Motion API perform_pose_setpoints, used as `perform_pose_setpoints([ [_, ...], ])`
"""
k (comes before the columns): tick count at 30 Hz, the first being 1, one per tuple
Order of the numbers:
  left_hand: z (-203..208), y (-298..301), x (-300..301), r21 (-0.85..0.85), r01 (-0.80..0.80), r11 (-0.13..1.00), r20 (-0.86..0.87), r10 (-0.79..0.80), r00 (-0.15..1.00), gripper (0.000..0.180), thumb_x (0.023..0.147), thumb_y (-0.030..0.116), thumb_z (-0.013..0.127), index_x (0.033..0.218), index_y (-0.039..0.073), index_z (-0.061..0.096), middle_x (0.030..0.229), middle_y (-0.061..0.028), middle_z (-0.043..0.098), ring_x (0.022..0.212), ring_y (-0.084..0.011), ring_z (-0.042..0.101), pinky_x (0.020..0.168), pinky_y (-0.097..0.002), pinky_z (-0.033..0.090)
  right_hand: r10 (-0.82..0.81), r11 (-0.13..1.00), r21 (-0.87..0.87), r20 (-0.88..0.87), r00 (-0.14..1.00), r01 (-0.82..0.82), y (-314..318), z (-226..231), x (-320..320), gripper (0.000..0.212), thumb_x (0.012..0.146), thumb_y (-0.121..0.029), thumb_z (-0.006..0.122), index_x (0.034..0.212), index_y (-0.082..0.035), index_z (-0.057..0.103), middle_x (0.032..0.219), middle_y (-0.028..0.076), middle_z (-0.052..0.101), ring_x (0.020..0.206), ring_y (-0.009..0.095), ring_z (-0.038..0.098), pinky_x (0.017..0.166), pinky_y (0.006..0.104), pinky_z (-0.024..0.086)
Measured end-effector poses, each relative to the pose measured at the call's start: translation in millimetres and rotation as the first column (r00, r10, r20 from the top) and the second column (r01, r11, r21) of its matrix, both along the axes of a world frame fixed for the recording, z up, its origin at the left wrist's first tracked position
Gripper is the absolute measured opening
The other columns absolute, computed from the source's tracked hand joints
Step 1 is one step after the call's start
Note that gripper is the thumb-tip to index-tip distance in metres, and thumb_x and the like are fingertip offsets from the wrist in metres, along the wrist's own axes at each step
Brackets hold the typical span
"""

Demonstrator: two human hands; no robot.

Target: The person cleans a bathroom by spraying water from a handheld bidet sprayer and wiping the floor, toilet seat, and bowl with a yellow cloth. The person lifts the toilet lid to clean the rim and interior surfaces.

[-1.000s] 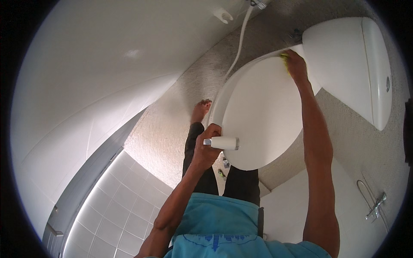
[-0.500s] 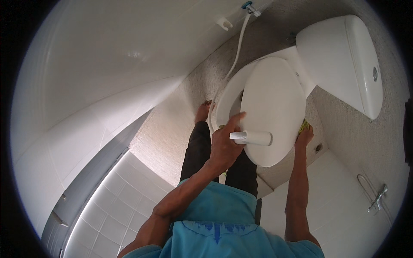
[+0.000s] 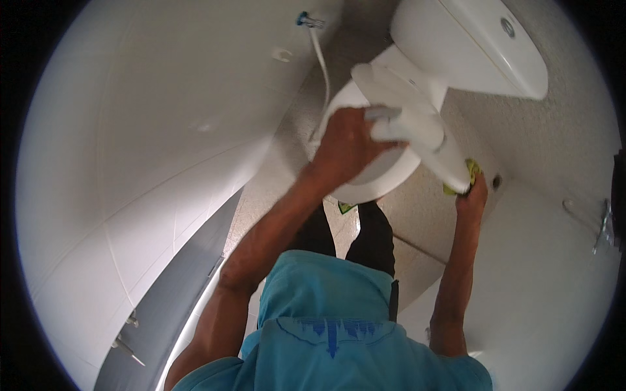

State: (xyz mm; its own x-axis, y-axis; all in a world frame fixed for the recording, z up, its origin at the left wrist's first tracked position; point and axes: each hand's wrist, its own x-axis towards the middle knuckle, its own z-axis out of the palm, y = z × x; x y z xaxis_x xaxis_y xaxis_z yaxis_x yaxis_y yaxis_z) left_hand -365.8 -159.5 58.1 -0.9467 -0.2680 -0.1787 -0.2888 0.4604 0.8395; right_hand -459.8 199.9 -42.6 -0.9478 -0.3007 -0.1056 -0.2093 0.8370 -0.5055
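Observation:
My left hand point(image 3: 345, 144) is closed around a white bidet sprayer point(image 3: 417, 129) with a grey lever, held over the toilet. The sprayer's head is blurred and hides part of the white toilet lid point(image 3: 448, 171), which stands tilted up on edge. Beneath the sprayer, the seat and rim point(image 3: 362, 191) of the bowl show. My right hand point(image 3: 478, 194) grips a yellow-green cloth point(image 3: 473, 168) against the lid's free end. Some of its fingers are hidden behind the cloth and lid.
A white cistern point(image 3: 466, 52) stands behind the bowl. The hose point(image 3: 322, 62) hangs from a wall valve point(image 3: 309, 21), beside a wall holder point(image 3: 282, 55). A floor drain point(image 3: 497, 181) lies to the right. Something green point(image 3: 346, 207) is by my legs; a grey door point(image 3: 166, 319) is at left.
The lid has gone from lying nearly flat over the seat to tilted up on edge. My left hand has moved the sprayer up and right in view; my right hand stays at the lid's edge.

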Motion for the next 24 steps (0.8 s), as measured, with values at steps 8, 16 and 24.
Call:
perform_pose_setpoints([
  [8, -6.6, -7.3, -94.1, -0.16, -0.021, 0.987, -0.258, -0.022, 0.966, 0.053, 0.084, 0.049, 0.076, 0.107, 0.002, 0.073, 0.086, -0.0209, 0.072, 0.074, -0.0258, 0.072, 0.072, -0.0391, 0.057, -0.365, 0.808, -0.53, -0.105, 0.925, 0.258, -67.9, 52.7, -22.6, 0.032, 0.097, -0.01, 0.052, 0.126, 0.001, 0.061, 0.11, 0.012, 0.065, 0.097, 0.022, 0.064, 0.085, 0.0386, 0.054],
  [16, 2.4, -11.3, -143.9, 0.171, -0.008, 0.985, -0.35, 0.068, 0.934, 0.036, 0.089, 0.03, 0.074, 0.106, -0.001, 0.072, 0.085, -0.0118, 0.074, 0.076, -0.0213, 0.069, 0.074, -0.0364, 0.054, -0.378, 0.926, -0.151, -0.353, 0.856, 0.347, -37.0, -57.5, -58.6, 0.027, 0.092, -0.003, 0.054, 0.118, -0.002, 0.061, 0.102, 0.015, 0.063, 0.095, 0.026, 0.064, 0.087, 0.0405, 0.051],
  [24, -4.3, -12.3, -164.4, 0.046, -0.144, 0.989, -0.361, 0.151, 0.92, 0.033, 0.088, 0.03, 0.075, 0.088, -0.002, 0.071, 0.069, -0.0111, 0.066, 0.062, -0.0174, 0.06, 0.061, -0.0361, 0.048, -0.449, 0.861, -0.099, 0.314, 0.836, 0.499, 19.5, -147.6, 6.9, 0.037, 0.087, -0.001, 0.05, 0.12, -0.004, 0.067, 0.099, 0.009, 0.07, 0.084, 0.016, 0.064, 0.078, 0.0328, 0.052],
])
